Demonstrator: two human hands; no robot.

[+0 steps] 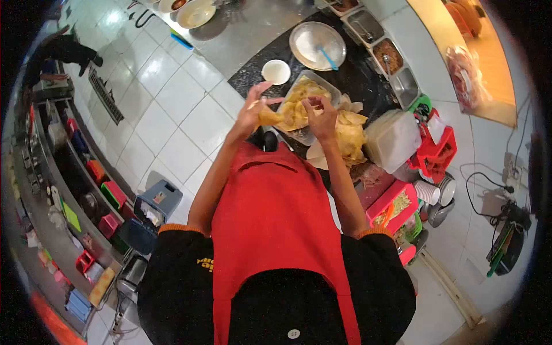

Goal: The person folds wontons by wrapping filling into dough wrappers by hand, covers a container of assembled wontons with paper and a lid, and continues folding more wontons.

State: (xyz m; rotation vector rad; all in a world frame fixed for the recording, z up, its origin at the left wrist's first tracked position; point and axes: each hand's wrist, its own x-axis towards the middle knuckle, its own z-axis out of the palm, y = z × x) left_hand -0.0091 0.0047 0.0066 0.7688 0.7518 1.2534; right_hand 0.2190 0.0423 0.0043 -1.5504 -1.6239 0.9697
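My left hand (249, 115) holds a soft yellow piece of food (269, 117), possibly a folded wrapper, with some fingers stretched out. My right hand (322, 118) is closed in a pinch above the clear plastic container (330, 86); what its fingertips hold is too small to make out. Inside that container lie several yellow folded pieces (295, 114). Just beyond my left hand stands a small white bowl (276, 72). Beside my right hand is a heap of yellow sheets (349, 137), partly in a plastic bag.
A round metal pan (307, 41) with white contents and a blue-handled utensil (328, 58) stands behind. Metal food bins (406, 86) line the right. Nearer are a stack of clear lids (393, 140), red baskets (435, 150) and paper cups (426, 192). A person (69, 50) is far left.
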